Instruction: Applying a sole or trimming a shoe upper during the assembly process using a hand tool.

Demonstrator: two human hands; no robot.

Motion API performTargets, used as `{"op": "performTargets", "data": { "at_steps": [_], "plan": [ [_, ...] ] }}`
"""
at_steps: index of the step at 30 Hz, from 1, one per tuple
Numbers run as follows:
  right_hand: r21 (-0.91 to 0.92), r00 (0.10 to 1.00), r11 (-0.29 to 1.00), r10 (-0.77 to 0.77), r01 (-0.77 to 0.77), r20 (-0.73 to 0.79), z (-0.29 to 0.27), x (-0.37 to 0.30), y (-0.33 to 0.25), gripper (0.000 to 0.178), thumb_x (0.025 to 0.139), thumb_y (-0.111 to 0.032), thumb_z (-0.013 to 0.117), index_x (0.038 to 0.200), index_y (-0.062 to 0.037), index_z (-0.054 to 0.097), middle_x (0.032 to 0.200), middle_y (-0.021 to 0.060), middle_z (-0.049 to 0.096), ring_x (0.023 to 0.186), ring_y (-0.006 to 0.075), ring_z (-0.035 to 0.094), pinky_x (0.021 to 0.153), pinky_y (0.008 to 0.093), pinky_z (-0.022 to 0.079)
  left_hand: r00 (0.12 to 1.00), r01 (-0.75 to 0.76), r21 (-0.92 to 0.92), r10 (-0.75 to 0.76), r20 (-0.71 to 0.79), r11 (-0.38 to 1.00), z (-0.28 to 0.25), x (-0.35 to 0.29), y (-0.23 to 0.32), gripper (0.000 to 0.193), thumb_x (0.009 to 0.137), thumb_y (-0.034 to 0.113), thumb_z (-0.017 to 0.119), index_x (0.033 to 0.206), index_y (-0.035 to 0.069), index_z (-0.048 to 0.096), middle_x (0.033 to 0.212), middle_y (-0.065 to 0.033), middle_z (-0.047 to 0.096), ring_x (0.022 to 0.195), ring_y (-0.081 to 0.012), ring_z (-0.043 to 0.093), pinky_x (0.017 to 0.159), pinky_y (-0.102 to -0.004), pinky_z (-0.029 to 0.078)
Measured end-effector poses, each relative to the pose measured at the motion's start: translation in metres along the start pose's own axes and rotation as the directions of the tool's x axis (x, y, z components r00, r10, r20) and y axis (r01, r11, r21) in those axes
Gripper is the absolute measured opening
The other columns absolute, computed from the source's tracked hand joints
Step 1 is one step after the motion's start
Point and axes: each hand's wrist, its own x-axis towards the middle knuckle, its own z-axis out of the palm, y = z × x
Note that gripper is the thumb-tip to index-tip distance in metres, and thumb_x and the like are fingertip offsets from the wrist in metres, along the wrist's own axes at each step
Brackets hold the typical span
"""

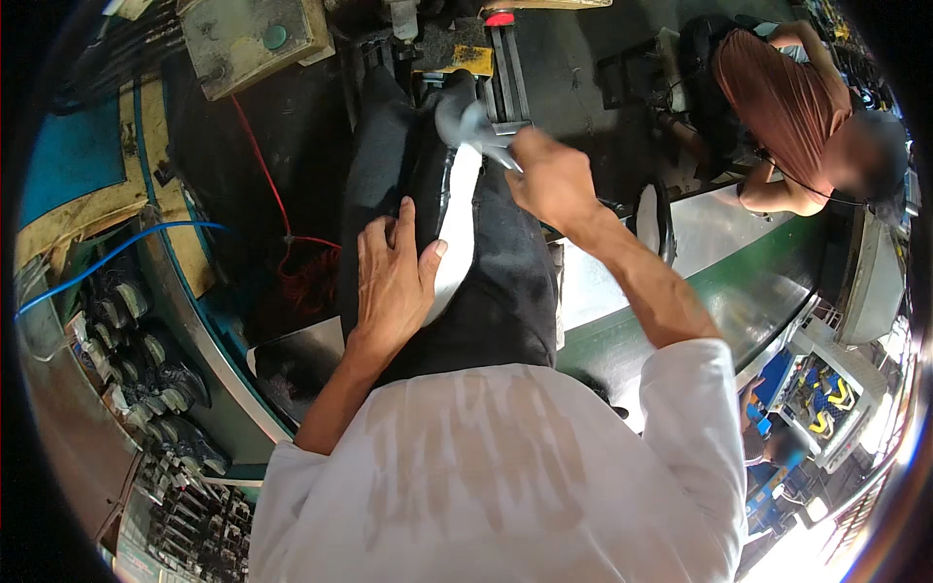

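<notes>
1. White and smooth-looking, the sole-shaped piece (454,248) lies lengthways on the person's lap, over black trousers (515,282), its narrower end toward the knees. A dark, glossy strip shows along part of its left edge.
2. Left hand (394,277): this grip is wide, with fingers spread beside the piece and the thumb reaching its left edge. How firmly it presses cannot be told.
3. Right hand (556,180): this grip is narrow, closed around a metal tool (476,126) at the piece's far end. Blur hides the tool's exact shape and whether it touches the white surface.
4. Handling, as a judgement: the piece looks light and fairly stiff along its length, unlikely to break easily. Its smooth face could slide, and the cloth-covered lap beneath it is soft and rounded, so it may rock under pressure.
5. Best hold, I would judge: thumb on one long edge and fingers on the other, around the broader part, well clear of the tool.
6. Another dark-rimmed white piece (649,216) stands out beyond the right forearm, beside the green tabletop (700,301).
</notes>
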Motion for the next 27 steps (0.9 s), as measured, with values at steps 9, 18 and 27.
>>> {"op": "performTargets", "data": {
  "at_steps": [9,18,27],
  "plan": [
    [0.203,0.957,0.979,0.055,0.005,-0.286,-0.001,0.003,-0.023,0.030,0.081,-0.009,0.077,0.105,-0.0002,0.061,0.088,0.0232,0.072,0.081,0.0434,0.074,0.071,0.0512,0.060,0.994,0.096,-0.606,-0.049,0.093,0.790,0.017,0.009,-0.012,0.099,0.101,0.025,0.075,0.173,0.010,0.009,0.155,-0.0344,0.053,0.144,-0.0428,0.055,0.116,-0.0461,0.045],
    [0.585,0.809,0.653,0.588,-0.481,0.008,-0.007,-0.111,0.007,0.033,0.104,-0.031,0.070,0.101,0.0026,0.068,0.084,0.0192,0.074,0.079,0.0290,0.076,0.074,0.0439,0.058,0.959,0.057,-0.673,0.147,0.242,0.738,-0.010,0.016,0.005,0.096,0.091,0.000,0.074,0.172,0.010,0.023,0.171,-0.0190,0.035,0.148,-0.0262,0.044,0.117,-0.0382,0.045],
    [0.802,0.406,0.152,0.906,-0.577,0.121,-0.006,-0.297,0.013,0.063,0.113,-0.050,0.049,0.087,0.0041,0.069,0.061,0.0090,0.065,0.056,0.0188,0.066,0.059,0.0356,0.053,0.487,-0.293,-0.465,0.549,0.679,0.835,0.043,0.101,0.102,0.088,0.093,0.014,0.077,0.168,0.005,0.033,0.163,-0.0230,0.049,0.150,-0.0290,0.048,0.122,-0.0366,0.037]
  ]
}}
